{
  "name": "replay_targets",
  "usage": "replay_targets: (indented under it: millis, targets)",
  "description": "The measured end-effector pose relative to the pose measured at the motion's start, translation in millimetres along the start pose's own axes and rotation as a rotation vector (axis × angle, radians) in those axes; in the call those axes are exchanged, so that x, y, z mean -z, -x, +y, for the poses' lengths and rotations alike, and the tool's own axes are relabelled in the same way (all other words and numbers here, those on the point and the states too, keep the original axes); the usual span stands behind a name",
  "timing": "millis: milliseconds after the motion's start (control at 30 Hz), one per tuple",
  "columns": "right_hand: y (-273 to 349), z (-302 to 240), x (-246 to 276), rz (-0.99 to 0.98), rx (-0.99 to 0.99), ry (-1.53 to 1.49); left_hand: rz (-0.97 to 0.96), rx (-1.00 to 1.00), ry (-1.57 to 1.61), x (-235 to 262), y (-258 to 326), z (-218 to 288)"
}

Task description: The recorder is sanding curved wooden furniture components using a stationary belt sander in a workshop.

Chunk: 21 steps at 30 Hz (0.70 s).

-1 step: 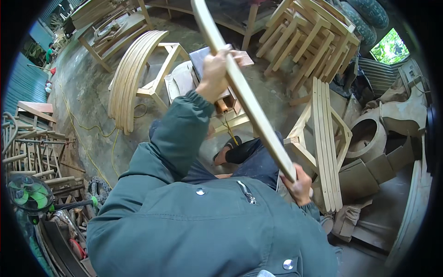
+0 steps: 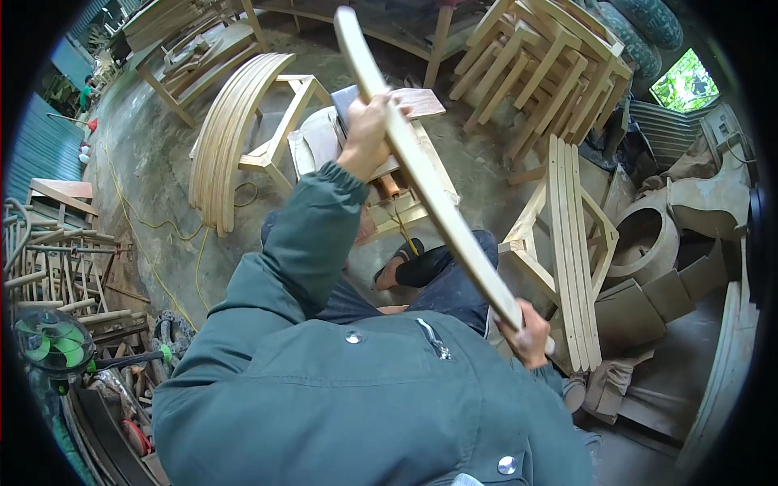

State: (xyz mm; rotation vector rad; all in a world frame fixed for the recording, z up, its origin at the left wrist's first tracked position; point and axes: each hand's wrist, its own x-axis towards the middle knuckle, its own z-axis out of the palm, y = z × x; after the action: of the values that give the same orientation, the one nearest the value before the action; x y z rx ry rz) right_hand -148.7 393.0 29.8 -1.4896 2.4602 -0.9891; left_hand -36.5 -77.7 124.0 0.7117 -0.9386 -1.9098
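Note:
A long, slightly curved wooden slat (image 2: 433, 186) slants across in front of me, its far end up at the top and its near end low on the right. My left hand (image 2: 369, 134) is closed round its upper part. Near the lower end, my right hand (image 2: 528, 332) grips the same slat. Beneath it, between my legs, stands a low wooden work stand (image 2: 438, 166) with an orange-brown cylindrical part (image 2: 390, 185) and a yellow cord (image 2: 399, 217). Part of the stand is hidden by the slat and my left arm.
Curved slats (image 2: 235, 138) lean on a wooden frame to the left. More slats (image 2: 571, 259) rest on a frame at the right. Stacked wooden frames (image 2: 543, 73) stand far right. A green-bladed fan (image 2: 55, 340) sits at the left, and a yellow cable (image 2: 134, 219) crosses the floor.
The slat has shifted slightly down toward me, so its far end now shows in full. My left hand has moved a little down and left with it; both hands keep their grip.

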Motion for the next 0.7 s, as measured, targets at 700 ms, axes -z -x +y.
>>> replay_targets:
  millis: [700]
  targets:
    - [61, 39, 30, -0.277, 0.037, 0.29, 0.14, -0.184, -1.806, 84, -78, -87]
